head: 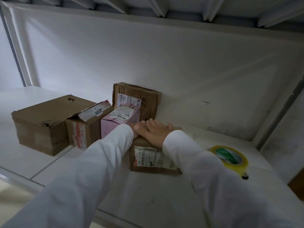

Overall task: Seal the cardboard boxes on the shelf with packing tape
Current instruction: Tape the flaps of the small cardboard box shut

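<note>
A small cardboard box [153, 159] with a white shipping label on its near side sits on the white shelf [148, 195]. My right hand [153, 131] lies flat on the box top, fingers straight. My left hand [135, 134] is mostly hidden by its white sleeve and by the right hand; only a sliver shows at the box's top left edge. A roll of yellowish packing tape [230, 157] lies on the shelf to the right of the box, apart from both hands.
Behind and to the left stand a pink box [120, 120], a tall brown box [136, 99] against the back wall, a box with a lifted flap [85, 127] and a larger brown box [42, 124]. An upper shelf spans overhead.
</note>
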